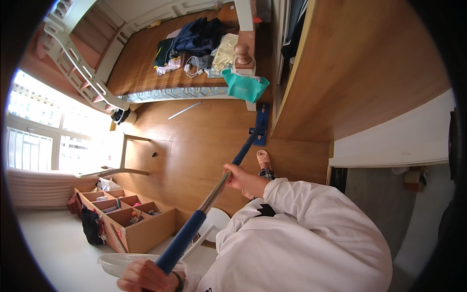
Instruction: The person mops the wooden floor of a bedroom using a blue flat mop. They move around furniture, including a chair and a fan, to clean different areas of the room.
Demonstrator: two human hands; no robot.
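Observation:
A flat mop with a blue and metal handle (215,193) runs slantwise across the view. My left hand (147,276) is closed around the top end of its blue grip, at the bottom of the picture. Further down the pole, my right hand (239,176) grips it where the metal part meets the blue lower part. The blue mop head (262,124) lies flat on the wooden floor, beside the wooden cabinet's base and just beyond my slippered foot (263,157). A turquoise bag (246,87) hangs from the bedpost above the mop head.
Clothes (197,36) and a white cable lie on the bunk bed. On the floor are a pale strip (184,110) and a small dark object (154,154). A chair (126,153) and a compartmented box (146,231) stand left, a large wooden panel (346,69) right.

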